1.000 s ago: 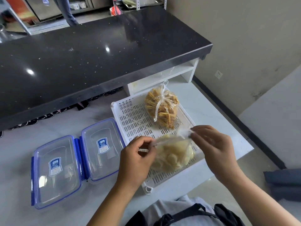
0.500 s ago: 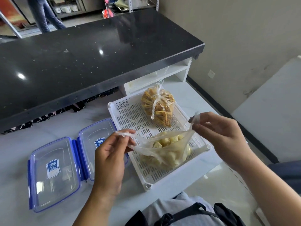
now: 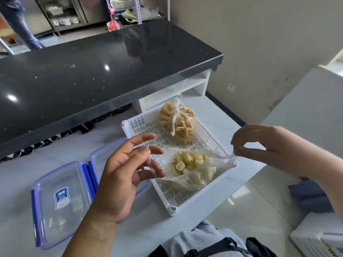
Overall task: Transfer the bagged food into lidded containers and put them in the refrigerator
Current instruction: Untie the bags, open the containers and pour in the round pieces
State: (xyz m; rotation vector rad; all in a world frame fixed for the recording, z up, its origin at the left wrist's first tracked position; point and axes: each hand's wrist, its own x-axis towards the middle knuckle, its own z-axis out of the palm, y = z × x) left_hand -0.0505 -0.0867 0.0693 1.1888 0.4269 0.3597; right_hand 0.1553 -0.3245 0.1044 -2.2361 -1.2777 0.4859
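A clear bag of pale puffed pieces [image 3: 193, 170] lies in the near half of a white slotted tray [image 3: 174, 208], its mouth stretched wide. My left hand [image 3: 118, 179] has its fingers spread at the bag's left rim, and the film drapes over them. My right hand [image 3: 269, 145] pinches the right rim between thumb and fingertips. A second, knotted bag of golden strips [image 3: 177, 123] sits at the tray's far end. Two clear containers with blue clip lids lie left of the tray: one [image 3: 61, 201] in full view, the other [image 3: 104, 156] partly behind my left hand.
A black stone counter [image 3: 92, 71] overhangs the white worktop behind the tray. The worktop ends just right of the tray, above a tiled floor. A white crate [image 3: 315, 236] stands low right. A person's legs [image 3: 18, 25] show beyond the counter.
The knotted bag top has come undone. My hands moved apart and pulled the mouth wide, exposing the pieces. My left fingers went from a pinch to spread.
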